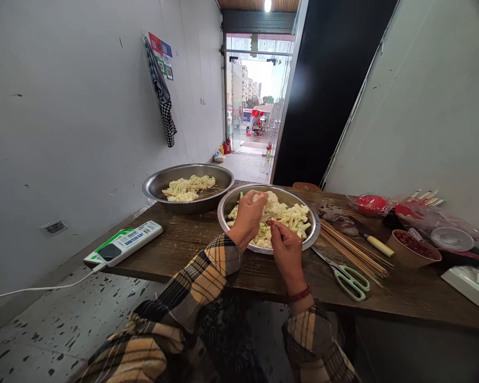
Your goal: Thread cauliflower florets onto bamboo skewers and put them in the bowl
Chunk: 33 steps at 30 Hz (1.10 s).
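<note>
Over the near steel basin [315, 229], my left hand [247, 214] is closed on a pale cauliflower floret, partly hidden by the fingers. My right hand [286, 250] is just right of it and lower, thumb and fingers pinched together. Whatever it grips is too small to make out. Loose cauliflower pieces [297, 215] fill the basin beneath both hands. To the left, a wider steel basin [151, 183] contains cauliflower [183, 189] with thin sticks among it. A bundle of bamboo skewers [353, 247] lies right of the near basin.
Green-handled scissors [349, 279] lie near the table's front edge, beside a knife [377, 246]. A paper tub [413, 250] and plastic-wrapped things [443, 221] crowd the right side. A white device [123, 242] with a cable sits at the left edge. Beyond is a glass door [253, 96].
</note>
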Tool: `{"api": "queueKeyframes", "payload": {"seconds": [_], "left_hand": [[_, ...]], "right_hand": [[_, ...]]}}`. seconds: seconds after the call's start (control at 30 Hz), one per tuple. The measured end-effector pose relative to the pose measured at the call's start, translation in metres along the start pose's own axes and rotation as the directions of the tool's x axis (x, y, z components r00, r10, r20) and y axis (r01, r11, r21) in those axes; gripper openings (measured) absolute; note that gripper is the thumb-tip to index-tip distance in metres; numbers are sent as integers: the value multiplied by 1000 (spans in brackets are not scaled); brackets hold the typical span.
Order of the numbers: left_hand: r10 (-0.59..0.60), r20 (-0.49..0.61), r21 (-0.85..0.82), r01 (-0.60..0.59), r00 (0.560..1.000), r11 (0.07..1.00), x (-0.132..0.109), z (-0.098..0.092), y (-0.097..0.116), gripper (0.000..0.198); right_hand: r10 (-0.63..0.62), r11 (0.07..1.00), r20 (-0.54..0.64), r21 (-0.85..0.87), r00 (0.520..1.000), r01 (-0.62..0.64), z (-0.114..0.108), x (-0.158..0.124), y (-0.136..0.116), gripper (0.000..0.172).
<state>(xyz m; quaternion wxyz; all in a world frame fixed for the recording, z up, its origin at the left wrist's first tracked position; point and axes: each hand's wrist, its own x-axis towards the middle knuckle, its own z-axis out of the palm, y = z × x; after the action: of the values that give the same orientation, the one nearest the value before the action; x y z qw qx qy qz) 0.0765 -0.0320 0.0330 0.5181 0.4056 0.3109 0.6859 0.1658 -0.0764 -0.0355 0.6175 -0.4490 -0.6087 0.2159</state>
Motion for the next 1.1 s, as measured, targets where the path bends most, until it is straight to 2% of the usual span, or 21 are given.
{"api": "queueKeyframes", "payload": {"seconds": [0.23,0.5,0.6,0.73,0.83,0.97,1.1], "left_hand": [[-12,-4,13,12,1000,1000,0,-3,0,27],[0,0,24,0,1000,1000,3,-7,-5,26],[-55,40,-56,58,998,997,3,-9,1,29],[-199,145,-135,219,969,966,3,-19,12,37],[-313,122,-160,330,942,930,3,-33,15,43],[-360,118,-147,375,926,916,4,-51,11,44],[-380,153,-114,398,912,910,3,-56,2,41]], "right_hand": [[-23,999,-16,-45,1000,23,1,-1,-4,32],[-20,1000,7,-13,1000,20,1,1,-3,34],[24,999,57,31,998,-26,1,3,-1,36],[118,964,148,222,982,-149,1,5,-2,40],[182,917,143,333,973,-220,2,6,-7,40],[277,865,113,403,954,-299,0,10,-12,41],[314,835,145,428,938,-345,-3,13,-12,42]]}}
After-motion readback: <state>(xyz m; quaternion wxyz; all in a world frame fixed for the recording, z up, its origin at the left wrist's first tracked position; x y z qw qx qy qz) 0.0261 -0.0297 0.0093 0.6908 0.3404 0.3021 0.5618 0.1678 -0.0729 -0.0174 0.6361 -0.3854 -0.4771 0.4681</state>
